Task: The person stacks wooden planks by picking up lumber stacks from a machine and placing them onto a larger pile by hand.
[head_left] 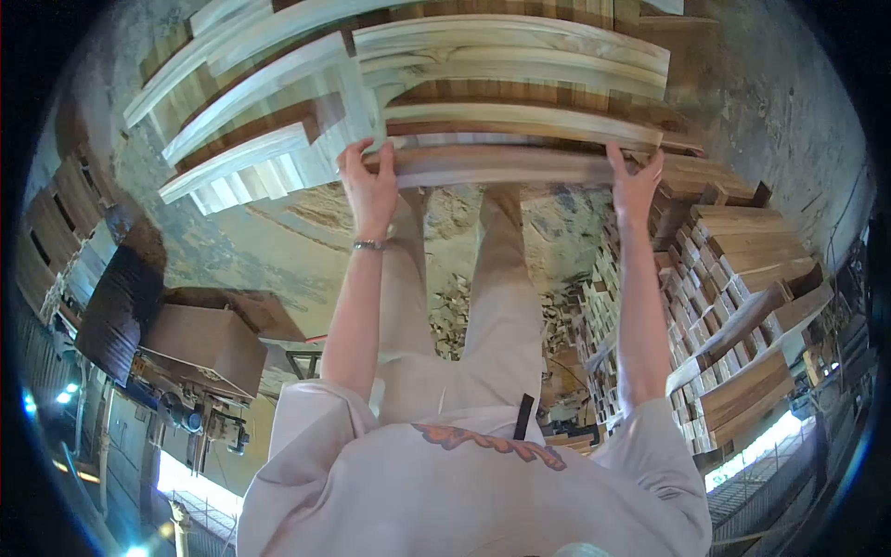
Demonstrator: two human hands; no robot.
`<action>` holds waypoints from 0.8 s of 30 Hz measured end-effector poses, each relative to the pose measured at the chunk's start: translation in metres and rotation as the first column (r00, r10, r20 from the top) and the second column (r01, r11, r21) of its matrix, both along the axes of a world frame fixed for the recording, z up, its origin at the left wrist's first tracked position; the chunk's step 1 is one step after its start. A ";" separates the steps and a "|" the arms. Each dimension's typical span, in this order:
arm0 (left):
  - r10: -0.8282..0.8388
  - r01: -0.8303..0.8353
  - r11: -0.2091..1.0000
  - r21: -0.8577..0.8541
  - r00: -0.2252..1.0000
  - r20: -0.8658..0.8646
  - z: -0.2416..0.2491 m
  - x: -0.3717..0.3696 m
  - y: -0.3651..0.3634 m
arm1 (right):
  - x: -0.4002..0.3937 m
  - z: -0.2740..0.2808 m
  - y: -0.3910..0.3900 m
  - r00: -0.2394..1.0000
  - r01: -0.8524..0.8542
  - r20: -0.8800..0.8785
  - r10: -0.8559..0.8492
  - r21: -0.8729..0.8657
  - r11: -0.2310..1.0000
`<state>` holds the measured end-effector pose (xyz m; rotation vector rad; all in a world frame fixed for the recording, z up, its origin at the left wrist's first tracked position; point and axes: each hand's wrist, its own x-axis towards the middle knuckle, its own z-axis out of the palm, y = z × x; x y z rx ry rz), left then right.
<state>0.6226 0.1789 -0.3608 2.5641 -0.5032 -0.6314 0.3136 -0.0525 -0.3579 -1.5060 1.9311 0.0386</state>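
Left hand (371,192), right hand (635,192) are holding board (506,168) by opposite ends | long axis running left-right | neither nearer

The board (506,168) is matt wood, the shirt (464,501) cloth.

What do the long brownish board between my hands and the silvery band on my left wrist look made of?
Long brownish board: probably bare wood, given its matte, unglossy faces. Silvery wristband: possibly polished metal, from its shine, though too small to confirm.
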 end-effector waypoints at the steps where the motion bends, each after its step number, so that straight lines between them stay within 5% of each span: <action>1: 0.017 -0.014 0.998 0.060 0.999 -0.046 0.004 0.010 0.012 | 0.011 0.005 0.018 1.000 0.004 -0.006 -0.004 0.020 1.000; 4: 0.109 -0.100 0.987 0.127 0.992 -0.066 -0.007 0.056 0.072 | 0.066 0.020 0.072 0.988 0.039 0.146 -0.044 0.037 0.999; 7: 0.153 -0.156 0.957 0.245 0.988 0.033 -0.005 0.111 0.108 | 0.120 0.005 0.110 0.983 -0.084 0.165 0.083 0.001 0.996; 11: 0.110 -0.121 0.982 0.143 0.990 0.083 -0.001 0.162 0.148 | 0.176 0.019 0.144 0.911 -0.349 0.175 0.373 -0.153 0.925; 13: -0.422 0.317 0.892 0.321 0.838 0.347 0.018 0.166 0.124 | 0.184 0.026 0.142 0.889 -0.417 0.086 0.450 -0.259 0.872; 14: -0.412 0.314 0.899 0.307 0.844 0.343 0.025 0.169 0.107 | 0.187 0.033 0.138 0.836 -0.525 0.032 0.548 -0.245 0.815; 16: -0.728 0.597 0.660 0.456 0.657 0.195 0.036 0.177 0.081 | 0.193 0.035 0.128 0.760 -0.638 -0.029 0.649 -0.225 0.737; 18: -0.763 0.646 0.599 0.474 0.640 0.091 0.022 0.196 0.077 | 0.203 0.018 0.109 0.553 -0.824 -0.113 0.825 -0.222 0.522; 19: -0.799 0.701 0.520 0.488 0.602 -0.014 0.017 0.205 0.075 | 0.205 0.010 0.104 0.546 -0.828 -0.116 0.830 -0.225 0.513; 21: -0.801 0.720 0.510 0.471 0.597 -0.045 0.012 0.209 0.081 | 0.207 -0.001 0.097 0.361 -0.918 -0.005 0.932 -0.180 0.355; 24: -0.780 0.727 0.582 0.365 0.625 0.000 0.006 0.205 0.091 | 0.206 -0.005 0.097 0.359 -0.912 0.038 0.932 -0.195 0.360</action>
